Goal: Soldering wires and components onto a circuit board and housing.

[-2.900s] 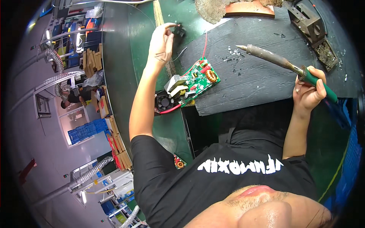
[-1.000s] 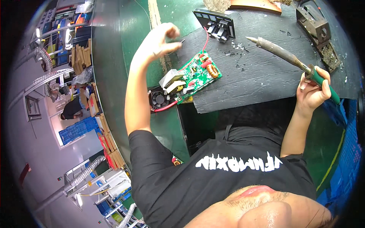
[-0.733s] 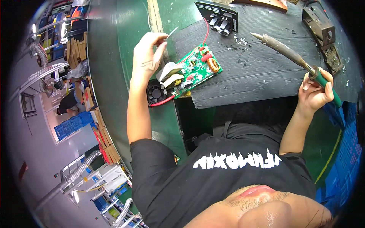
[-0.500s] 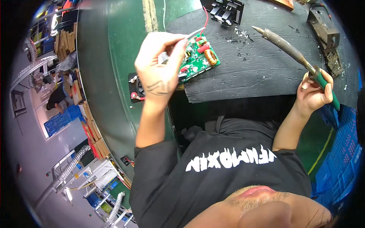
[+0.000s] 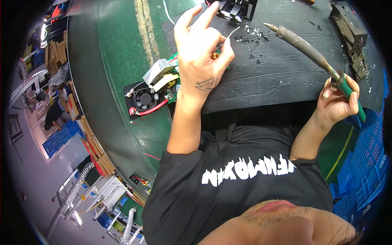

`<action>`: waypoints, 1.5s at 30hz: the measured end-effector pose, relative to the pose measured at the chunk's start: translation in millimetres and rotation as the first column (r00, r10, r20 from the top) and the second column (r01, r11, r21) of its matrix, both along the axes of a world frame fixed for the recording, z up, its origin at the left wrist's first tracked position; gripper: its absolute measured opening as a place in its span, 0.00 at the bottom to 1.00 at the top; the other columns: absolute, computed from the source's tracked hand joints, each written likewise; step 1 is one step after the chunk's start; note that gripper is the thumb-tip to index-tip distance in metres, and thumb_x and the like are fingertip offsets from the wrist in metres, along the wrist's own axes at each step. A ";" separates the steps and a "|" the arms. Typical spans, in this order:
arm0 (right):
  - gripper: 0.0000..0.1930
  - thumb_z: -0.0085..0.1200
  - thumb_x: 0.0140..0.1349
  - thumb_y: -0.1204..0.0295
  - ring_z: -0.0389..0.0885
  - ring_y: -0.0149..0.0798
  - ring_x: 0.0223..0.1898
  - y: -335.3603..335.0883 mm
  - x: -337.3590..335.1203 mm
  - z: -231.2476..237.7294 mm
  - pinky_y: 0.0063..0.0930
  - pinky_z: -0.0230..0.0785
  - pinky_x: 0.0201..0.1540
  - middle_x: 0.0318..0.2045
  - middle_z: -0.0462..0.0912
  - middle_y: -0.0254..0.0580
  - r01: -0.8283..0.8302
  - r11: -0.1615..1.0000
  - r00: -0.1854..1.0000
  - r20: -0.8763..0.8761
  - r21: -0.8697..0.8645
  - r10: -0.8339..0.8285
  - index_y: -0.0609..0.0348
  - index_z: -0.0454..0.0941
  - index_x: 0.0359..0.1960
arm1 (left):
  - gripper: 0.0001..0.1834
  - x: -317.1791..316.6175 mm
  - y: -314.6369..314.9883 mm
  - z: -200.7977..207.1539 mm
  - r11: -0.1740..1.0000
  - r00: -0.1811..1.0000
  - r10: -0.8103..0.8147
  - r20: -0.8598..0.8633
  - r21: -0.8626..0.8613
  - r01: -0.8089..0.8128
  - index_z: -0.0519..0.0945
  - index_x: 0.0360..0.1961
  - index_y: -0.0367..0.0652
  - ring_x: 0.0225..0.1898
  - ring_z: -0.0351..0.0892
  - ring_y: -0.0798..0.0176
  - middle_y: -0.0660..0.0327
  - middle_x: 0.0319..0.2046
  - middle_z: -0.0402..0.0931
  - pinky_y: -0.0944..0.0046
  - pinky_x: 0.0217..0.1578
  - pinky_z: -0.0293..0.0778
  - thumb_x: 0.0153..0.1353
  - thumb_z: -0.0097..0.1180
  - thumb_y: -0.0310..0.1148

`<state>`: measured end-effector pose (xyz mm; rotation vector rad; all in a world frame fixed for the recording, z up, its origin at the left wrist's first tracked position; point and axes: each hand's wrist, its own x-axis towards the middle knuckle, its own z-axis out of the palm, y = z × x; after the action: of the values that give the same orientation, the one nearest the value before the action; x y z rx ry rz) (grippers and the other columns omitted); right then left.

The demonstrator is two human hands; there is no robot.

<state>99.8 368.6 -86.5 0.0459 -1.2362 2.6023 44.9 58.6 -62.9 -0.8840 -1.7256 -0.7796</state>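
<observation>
Pinched between thumb and forefinger of my left hand [image 5: 200, 51] is a thin silvery solder wire [image 5: 232, 32], its free end pointing up and right. The other fingers of that hand stretch away from the pinch. Beneath the hand lies a green circuit board [image 5: 223, 55], mostly covered by it. My right hand [image 5: 337, 100] grips the green handle of a soldering iron [image 5: 302, 47]. The iron's tip points up and left above the dark mat, apart from the wire. Left of my left wrist sits a black panel with a small fan [image 5: 145, 99] and a red lead.
A black slotted part [image 5: 237, 9] stands at the far edge of the black mat [image 5: 281, 77], near dark and pale scraps. A metal stand [image 5: 349, 26] is at the far right. Blue crates [image 5: 367, 143] flank me on the right. Another person [image 5: 55, 116] bends at the far left.
My left hand has moved right and away from me with the solder wire, uncovering the fan panel and now hiding most of the board. The soldering iron has hardly moved.
</observation>
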 end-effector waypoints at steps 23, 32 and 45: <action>0.25 0.43 0.58 0.55 0.73 0.38 0.15 -30.3 -1.5 10.3 0.23 0.66 0.17 0.24 0.80 0.56 0.030 0.935 0.999 0.031 0.353 -0.044 0.66 0.77 0.44 | 0.07 -4.7 1.9 -14.7 0.999 0.999 0.044 -0.019 0.032 -0.043 0.73 0.21 0.33 0.44 0.76 0.42 0.40 0.49 0.75 0.53 0.49 0.69 0.39 0.59 0.17; 0.25 0.44 0.58 0.55 0.73 0.38 0.15 -30.5 -2.4 8.5 0.24 0.66 0.18 0.25 0.81 0.56 0.003 0.947 0.999 0.039 0.320 -0.016 0.66 0.77 0.44 | 0.09 1.2 8.4 -14.3 0.987 0.988 0.150 0.038 0.044 -0.152 0.77 0.27 0.32 0.44 0.76 0.44 0.43 0.48 0.76 0.54 0.48 0.69 0.40 0.59 0.17; 0.24 0.45 0.57 0.55 0.74 0.39 0.15 -31.0 -1.9 10.2 0.23 0.65 0.17 0.25 0.81 0.55 0.014 0.941 0.997 0.070 0.339 -0.040 0.65 0.77 0.43 | 0.09 27.5 21.5 33.3 0.957 0.899 0.287 0.331 -0.144 -0.253 0.77 0.27 0.31 0.44 0.76 0.44 0.42 0.48 0.76 0.54 0.47 0.69 0.40 0.58 0.16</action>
<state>97.8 337.6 -76.2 -0.0049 -1.6873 2.3571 72.3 80.1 -29.6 -0.5703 -2.1622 -0.6978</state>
